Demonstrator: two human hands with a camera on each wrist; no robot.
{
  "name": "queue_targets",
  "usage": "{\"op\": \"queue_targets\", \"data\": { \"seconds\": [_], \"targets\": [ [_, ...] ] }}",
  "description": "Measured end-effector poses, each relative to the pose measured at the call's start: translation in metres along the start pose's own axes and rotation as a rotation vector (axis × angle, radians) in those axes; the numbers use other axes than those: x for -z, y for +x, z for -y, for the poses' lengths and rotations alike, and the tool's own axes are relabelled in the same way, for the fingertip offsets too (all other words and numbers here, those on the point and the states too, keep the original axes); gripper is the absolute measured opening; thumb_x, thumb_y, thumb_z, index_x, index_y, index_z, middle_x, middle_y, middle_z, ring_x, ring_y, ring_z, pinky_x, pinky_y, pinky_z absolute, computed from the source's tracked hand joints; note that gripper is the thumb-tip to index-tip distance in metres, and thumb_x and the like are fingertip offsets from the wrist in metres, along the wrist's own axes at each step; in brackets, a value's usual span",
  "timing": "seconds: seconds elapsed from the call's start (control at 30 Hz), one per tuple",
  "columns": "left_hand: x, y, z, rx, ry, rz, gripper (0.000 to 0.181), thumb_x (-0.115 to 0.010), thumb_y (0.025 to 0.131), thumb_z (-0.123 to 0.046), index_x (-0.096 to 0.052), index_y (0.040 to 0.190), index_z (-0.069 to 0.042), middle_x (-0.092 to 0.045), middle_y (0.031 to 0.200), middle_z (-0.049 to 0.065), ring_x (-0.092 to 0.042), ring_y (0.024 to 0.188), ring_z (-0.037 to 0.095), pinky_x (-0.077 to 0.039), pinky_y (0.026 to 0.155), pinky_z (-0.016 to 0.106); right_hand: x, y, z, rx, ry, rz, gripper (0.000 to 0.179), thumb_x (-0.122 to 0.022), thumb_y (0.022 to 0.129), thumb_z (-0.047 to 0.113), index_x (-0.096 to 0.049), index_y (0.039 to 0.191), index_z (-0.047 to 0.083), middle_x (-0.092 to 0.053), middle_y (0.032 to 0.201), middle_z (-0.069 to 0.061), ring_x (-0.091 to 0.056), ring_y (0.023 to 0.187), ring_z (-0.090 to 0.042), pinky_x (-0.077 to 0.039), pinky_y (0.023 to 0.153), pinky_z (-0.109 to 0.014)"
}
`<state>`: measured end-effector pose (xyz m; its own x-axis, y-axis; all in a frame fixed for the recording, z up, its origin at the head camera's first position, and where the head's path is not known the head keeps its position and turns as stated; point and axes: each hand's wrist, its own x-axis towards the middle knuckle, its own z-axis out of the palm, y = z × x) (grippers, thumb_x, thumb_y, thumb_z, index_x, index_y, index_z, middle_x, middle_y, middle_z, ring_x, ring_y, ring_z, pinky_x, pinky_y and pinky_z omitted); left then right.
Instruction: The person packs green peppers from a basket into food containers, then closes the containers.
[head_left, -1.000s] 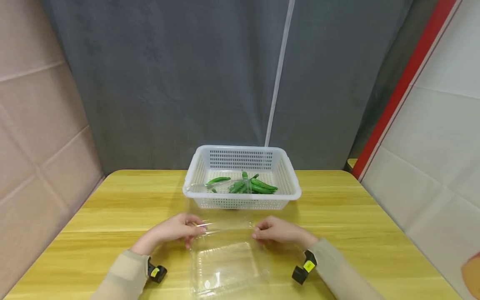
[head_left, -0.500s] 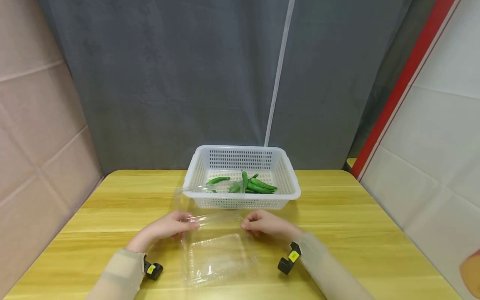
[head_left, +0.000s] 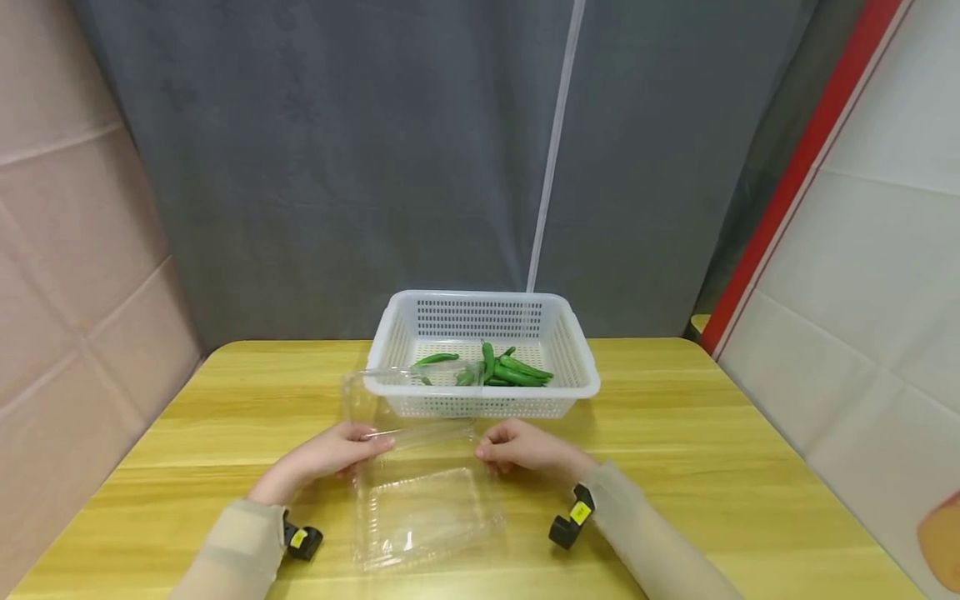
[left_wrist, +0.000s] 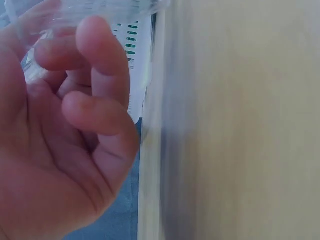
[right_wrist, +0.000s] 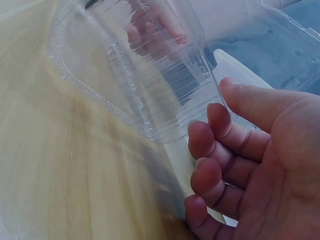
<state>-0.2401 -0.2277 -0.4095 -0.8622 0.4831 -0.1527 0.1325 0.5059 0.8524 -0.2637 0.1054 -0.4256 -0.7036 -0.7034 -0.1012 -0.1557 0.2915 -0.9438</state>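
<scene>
A clear plastic clamshell box (head_left: 423,510) stands opened out between the two hands, its lower half over the wood table and its upper half overlapping the basket's front in the head view. My left hand (head_left: 330,454) pinches its left side near the hinge, between thumb and fingers. At the opposite side, my right hand (head_left: 531,448) pinches the box's edge with thumb and index finger; the other fingers (right_wrist: 206,176) are curled loosely below. In the left wrist view only a strip of the clear plastic (left_wrist: 90,14) shows, above the left fingertips.
Behind the box sits a white perforated basket (head_left: 577,385) holding several green chili peppers (head_left: 522,372). A grey curtain (head_left: 337,167) hangs behind the wood table (head_left: 690,450). Cloth-covered walls (head_left: 877,275) stand at both sides.
Both hands have shifted left and slightly away from me, carrying the clamshell box with them. Its upper half now shows more plainly in front of the basket. The basket and peppers have stayed put.
</scene>
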Motion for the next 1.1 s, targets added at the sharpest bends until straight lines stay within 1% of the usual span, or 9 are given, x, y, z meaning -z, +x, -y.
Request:
{"op": "queue_targets", "data": {
  "seconds": [0.07,0.13,0.3,0.37,0.53,0.57,0.77,0.97,1.1],
  "targets": [
    [0.002,-0.002,0.0,-0.011,-0.011,0.022,0.042,-0.059,0.097,-0.037,-0.057,0.085,0.004,-0.045,0.052,-0.002,-0.041,0.043,0.011,-0.034,0.043,0.023,0.0,0.001,0.0,-0.002,0.009,-0.004,0.03,-0.062,0.096,0.017,-0.06,0.085,-0.011,-0.055,0.067,-0.003,-0.045,0.059,-0.013,-0.037,0.055,-0.022],
    [0.003,-0.003,0.001,-0.005,-0.038,0.052,0.041,-0.059,0.097,-0.036,-0.056,0.081,0.001,-0.044,0.05,-0.003,-0.045,0.041,0.011,-0.037,0.043,0.023,-0.001,0.002,0.001,-0.004,0.018,-0.007,0.03,-0.061,0.096,0.017,-0.06,0.085,-0.011,-0.054,0.067,-0.003,-0.044,0.059,-0.013,-0.036,0.055,-0.023],
    [0.005,-0.005,0.001,0.036,-0.085,0.103,0.049,-0.055,0.099,-0.04,-0.044,0.06,-0.012,-0.038,0.044,-0.006,-0.05,0.037,0.011,-0.045,0.046,0.025,-0.001,0.005,0.003,0.013,0.021,-0.016,0.032,-0.06,0.097,0.018,-0.059,0.085,-0.011,-0.052,0.066,-0.003,-0.043,0.059,-0.013,-0.036,0.056,-0.023],
    [0.006,-0.005,0.002,0.035,-0.086,0.113,0.053,-0.053,0.1,-0.041,-0.038,0.055,-0.016,-0.038,0.043,-0.007,-0.05,0.036,0.01,-0.041,0.044,0.024,-0.001,0.007,0.003,0.02,0.018,-0.018,0.032,-0.06,0.097,0.018,-0.059,0.085,-0.011,-0.052,0.066,-0.003,-0.043,0.059,-0.013,-0.036,0.056,-0.023],
    [0.008,-0.004,0.002,0.031,-0.113,0.12,0.054,-0.048,0.102,-0.042,-0.036,0.055,-0.017,-0.038,0.042,-0.007,-0.05,0.037,0.009,-0.028,0.041,0.021,0.0,0.009,0.003,0.026,0.02,-0.015,0.032,-0.06,0.097,0.019,-0.059,0.084,-0.011,-0.053,0.067,-0.003,-0.045,0.06,-0.013,-0.037,0.058,-0.023],
    [0.008,-0.004,0.002,0.03,-0.113,0.116,0.054,-0.048,0.101,-0.043,-0.036,0.055,-0.017,-0.038,0.042,-0.007,-0.05,0.037,0.009,-0.028,0.041,0.021,0.001,0.009,0.003,0.023,0.019,-0.015,0.032,-0.06,0.097,0.019,-0.059,0.084,-0.01,-0.053,0.067,-0.003,-0.045,0.06,-0.013,-0.037,0.058,-0.023],
    [0.004,-0.004,0.005,0.026,-0.121,0.104,0.054,-0.048,0.102,-0.042,-0.038,0.056,-0.015,-0.038,0.044,-0.007,-0.049,0.038,0.01,-0.035,0.043,0.022,0.0,0.007,0.0,0.002,0.008,0.001,0.035,-0.059,0.098,0.023,-0.06,0.085,-0.01,-0.054,0.066,-0.002,-0.045,0.059,-0.012,-0.036,0.056,-0.022],
    [-0.004,-0.004,0.008,0.014,-0.159,0.139,0.053,-0.047,0.102,-0.04,-0.039,0.056,-0.015,-0.039,0.045,-0.007,-0.051,0.04,0.009,-0.033,0.042,0.02,0.0,0.002,-0.007,0.011,-0.001,0.04,0.038,-0.057,0.099,0.024,-0.06,0.087,-0.012,-0.054,0.066,0.0,-0.045,0.059,-0.009,-0.037,0.057,-0.02],
    [-0.001,-0.003,0.006,0.013,-0.148,0.148,0.052,-0.045,0.103,-0.041,-0.043,0.058,-0.015,-0.043,0.047,-0.007,-0.054,0.041,0.01,-0.033,0.042,0.02,0.001,0.0,-0.008,0.047,0.011,0.049,0.038,-0.056,0.1,0.023,-0.06,0.087,-0.012,-0.057,0.069,-0.002,-0.048,0.061,-0.009,-0.039,0.059,-0.02]
  ]
}}
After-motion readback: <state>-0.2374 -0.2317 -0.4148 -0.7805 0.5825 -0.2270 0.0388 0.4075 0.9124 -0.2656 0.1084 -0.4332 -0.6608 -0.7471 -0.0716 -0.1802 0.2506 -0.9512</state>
